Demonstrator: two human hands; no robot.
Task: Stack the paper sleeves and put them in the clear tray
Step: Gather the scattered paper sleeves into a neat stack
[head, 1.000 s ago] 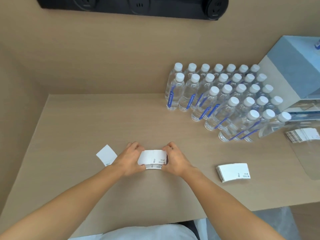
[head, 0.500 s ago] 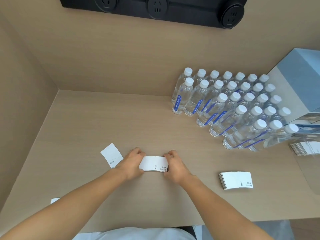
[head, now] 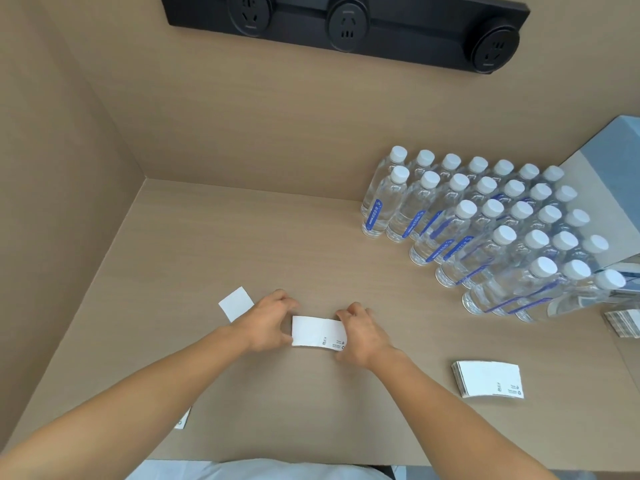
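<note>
A small stack of white paper sleeves (head: 317, 331) lies flat on the wooden table in front of me. My left hand (head: 268, 322) grips its left end and my right hand (head: 360, 336) grips its right end. A second, thicker stack of sleeves (head: 488, 378) rests on the table to the right. One loose sleeve (head: 236, 304) lies just left of my left hand, and another sleeve (head: 183, 419) peeks out under my left forearm. At the right edge, more sleeves (head: 623, 322) sit inside the clear tray (head: 628, 355), which is only partly in view.
Several rows of water bottles (head: 485, 223) with white caps stand at the back right. A blue-grey box (head: 609, 195) sits behind them. A black socket strip (head: 346, 27) is mounted on the back wall. Wooden walls close the left and back.
My head has tilted up, so the scene has shifted down in view. Both hands have squared the sleeves between them into a flatter, neater stack.
</note>
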